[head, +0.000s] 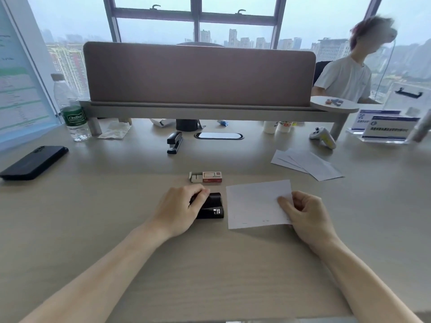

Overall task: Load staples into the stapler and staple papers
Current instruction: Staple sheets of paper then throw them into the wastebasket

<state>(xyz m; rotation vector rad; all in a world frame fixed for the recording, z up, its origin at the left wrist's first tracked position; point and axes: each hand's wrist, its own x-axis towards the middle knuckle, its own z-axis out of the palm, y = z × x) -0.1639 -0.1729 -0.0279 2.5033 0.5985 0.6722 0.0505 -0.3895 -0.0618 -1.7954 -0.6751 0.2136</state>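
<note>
A small black stapler (212,207) lies on the desk in front of me. My left hand (180,209) is curled over its left end and grips it. Just to its right lies a white sheet of paper (255,203). My right hand (303,212) pinches that sheet's right edge between thumb and fingers. Behind the stapler sits a red and white staple box (206,177) with its left end open. Farther right, a fanned stack of white papers (305,163) rests on the desk.
A second, larger black stapler (174,142) stands farther back near a cable slot (218,135). A dark phone (35,162) lies at left by a water bottle (70,110). A game controller (323,136) and sign holders (387,129) sit at right. Another person sits behind the divider (198,73).
</note>
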